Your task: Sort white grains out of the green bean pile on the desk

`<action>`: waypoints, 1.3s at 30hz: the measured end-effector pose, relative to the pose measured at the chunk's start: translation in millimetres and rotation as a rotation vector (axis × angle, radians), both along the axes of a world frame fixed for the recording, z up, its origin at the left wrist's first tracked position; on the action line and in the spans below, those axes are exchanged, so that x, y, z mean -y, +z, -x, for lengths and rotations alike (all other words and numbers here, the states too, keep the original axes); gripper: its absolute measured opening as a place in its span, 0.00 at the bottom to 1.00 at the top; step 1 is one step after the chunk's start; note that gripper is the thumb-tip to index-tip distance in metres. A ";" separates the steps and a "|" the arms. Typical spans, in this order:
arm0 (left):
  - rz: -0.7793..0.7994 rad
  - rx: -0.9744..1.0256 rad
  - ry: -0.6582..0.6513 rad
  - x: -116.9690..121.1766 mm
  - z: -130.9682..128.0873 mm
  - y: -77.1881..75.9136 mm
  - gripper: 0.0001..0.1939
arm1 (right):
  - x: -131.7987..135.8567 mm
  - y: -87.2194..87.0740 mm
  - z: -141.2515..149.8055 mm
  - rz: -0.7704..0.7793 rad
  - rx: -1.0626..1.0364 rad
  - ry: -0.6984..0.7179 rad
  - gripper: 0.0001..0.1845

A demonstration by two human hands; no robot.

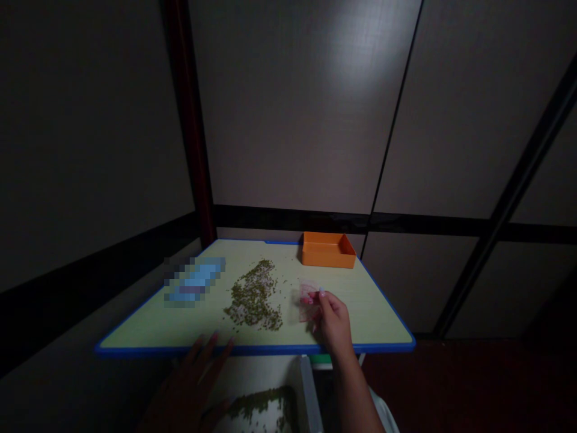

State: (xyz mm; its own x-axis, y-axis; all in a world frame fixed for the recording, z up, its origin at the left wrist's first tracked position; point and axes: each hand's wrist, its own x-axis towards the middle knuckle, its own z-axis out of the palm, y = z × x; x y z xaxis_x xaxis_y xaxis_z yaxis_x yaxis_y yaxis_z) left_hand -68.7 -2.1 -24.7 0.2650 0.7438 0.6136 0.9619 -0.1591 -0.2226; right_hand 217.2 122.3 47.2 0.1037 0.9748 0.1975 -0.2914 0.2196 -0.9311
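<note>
My right hand (pixel 332 316) is above the right-middle of the table, thumb and fingers pinched on a clear plastic piece (pixel 308 310) with reddish markings; its exact kind is hard to make out. Left of it a spread of small green beans (pixel 255 297), with paler bits showing among them, lies on the pale tabletop. My left hand (pixel 193 373) is dim, at the table's front edge, with its fingers apart and nothing seen in them. Below that edge, a white-walled container (pixel 310 391) holds more green beans (pixel 261 397), partly hidden by the left hand.
An orange open tray (pixel 328 255) stands at the back right of the table (pixel 374 313), which has a blue rim. On the left lies a blurred-out bluish object (pixel 196 282). Dark panelled walls (pixel 293 120) rise close behind and to the left.
</note>
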 end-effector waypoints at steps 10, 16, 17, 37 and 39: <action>-0.012 0.021 -0.015 -3.2 2.0 -5.2 0.36 | 0.4 2.4 1.1 -0.014 -0.003 0.034 0.29; 0.003 0.030 -0.008 -1.0 0.5 -3.0 0.37 | 1.6 5.2 0.6 -0.031 0.023 0.029 0.27; 0.000 0.023 -0.014 -1.0 0.6 -2.9 0.38 | 1.4 5.0 0.5 -0.030 0.026 0.031 0.27; -0.009 0.022 -0.018 -1.1 -0.1 -0.8 0.39 | -0.4 3.6 -1.8 -0.083 0.055 0.010 0.24; 0.011 0.031 -0.016 -1.2 0.5 -1.9 0.40 | -0.1 4.2 -1.9 -0.090 0.062 0.008 0.24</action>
State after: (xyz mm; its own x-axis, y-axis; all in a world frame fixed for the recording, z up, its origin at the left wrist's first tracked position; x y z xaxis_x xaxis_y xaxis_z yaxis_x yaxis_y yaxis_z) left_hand -69.2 -0.9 -26.7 0.2582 0.7462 0.6136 0.9655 -0.1772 -0.1908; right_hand 219.1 122.4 51.4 0.0812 0.9535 0.2902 -0.2359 0.3013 -0.9239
